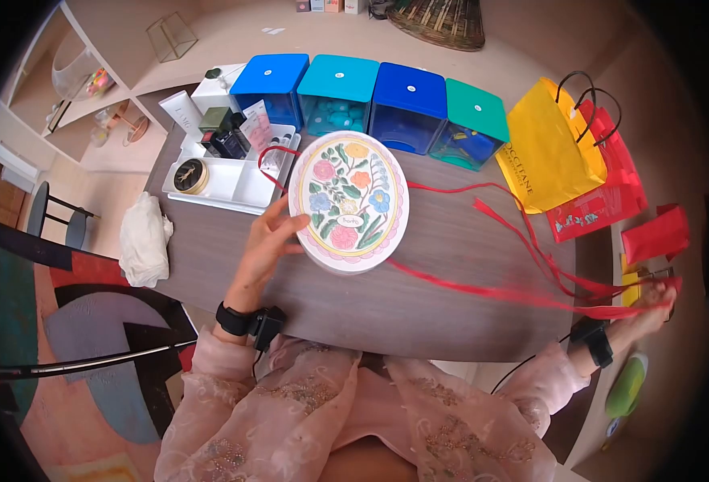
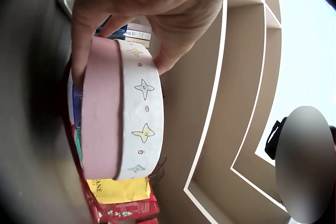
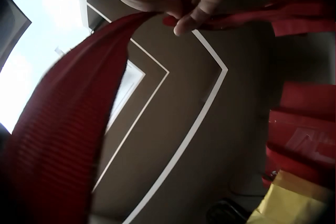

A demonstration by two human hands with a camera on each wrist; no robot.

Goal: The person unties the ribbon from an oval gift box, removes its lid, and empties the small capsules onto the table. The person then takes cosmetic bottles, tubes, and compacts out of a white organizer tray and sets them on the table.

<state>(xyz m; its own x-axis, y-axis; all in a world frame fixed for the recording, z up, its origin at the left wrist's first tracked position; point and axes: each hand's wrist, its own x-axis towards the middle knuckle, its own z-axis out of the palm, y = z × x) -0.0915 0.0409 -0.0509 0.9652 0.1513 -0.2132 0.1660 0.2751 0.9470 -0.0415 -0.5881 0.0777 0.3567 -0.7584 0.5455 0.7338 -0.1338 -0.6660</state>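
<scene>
An oval box (image 1: 349,165) with a flowered lid marked "thanks" lies over the middle of the table. Its pink base (image 2: 102,113) and white star-patterned lid rim (image 2: 142,98) show in the left wrist view. My left hand (image 1: 267,241) grips the box's left end, thumb at the lid's edge and fingers down the side. Far to the right, my right hand (image 1: 655,309) pinches a red ribbon (image 1: 483,289), which stretches from beside the box. In the right wrist view the ribbon (image 3: 68,113) runs taut through the fingertips. More red ribbon (image 1: 531,233) trails behind, and a short loop shows left of the box.
Four lidded blue and teal boxes (image 1: 341,76) line the table's back. A white tray (image 1: 234,189) of cosmetics stands at back left, above a white cloth (image 1: 145,241). Yellow (image 1: 543,153) and red (image 1: 587,215) paper bags stand at right.
</scene>
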